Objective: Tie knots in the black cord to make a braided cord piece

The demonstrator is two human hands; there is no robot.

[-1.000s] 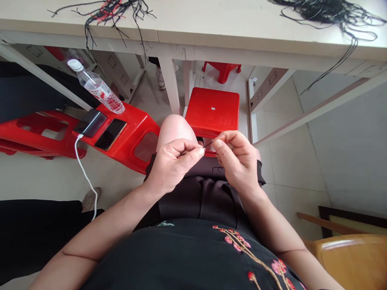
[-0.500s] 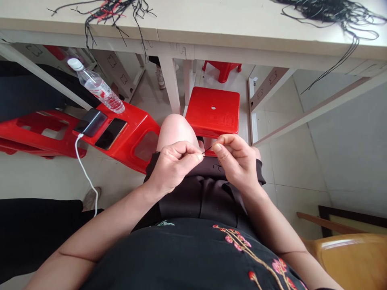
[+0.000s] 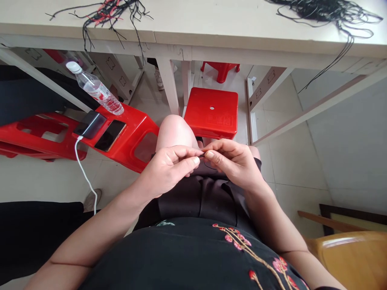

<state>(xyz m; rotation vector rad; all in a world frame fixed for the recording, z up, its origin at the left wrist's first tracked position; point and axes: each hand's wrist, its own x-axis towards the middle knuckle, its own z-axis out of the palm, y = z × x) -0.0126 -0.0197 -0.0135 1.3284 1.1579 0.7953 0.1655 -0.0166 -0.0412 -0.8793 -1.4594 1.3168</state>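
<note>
Over my lap, my left hand point(image 3: 173, 167) and my right hand point(image 3: 231, 161) meet fingertip to fingertip. Both pinch a short, thin black cord point(image 3: 202, 155) between thumb and forefinger. A fine loop of the cord hangs below the right fingers against the dark skirt. Most of the cord is hidden by my fingers. On the table above lie a bundle of black and red knotted cords point(image 3: 111, 12), with ends draped over the edge, and a tangled heap of black cord point(image 3: 320, 10). Neither hand touches these.
The pale table point(image 3: 211, 30) runs across the top. At left a red stool point(image 3: 133, 121) carries a water bottle point(image 3: 99, 92), a phone point(image 3: 110, 135) and a dark device point(image 3: 90, 124) with a white cable. Another red stool point(image 3: 211, 108) stands beyond my knees; a wooden chair point(image 3: 353, 257) is lower right.
My hands have come closer together, the right moving left and slightly down, so the cord stretch between them is shorter. A loop now hangs below the fingers.
</note>
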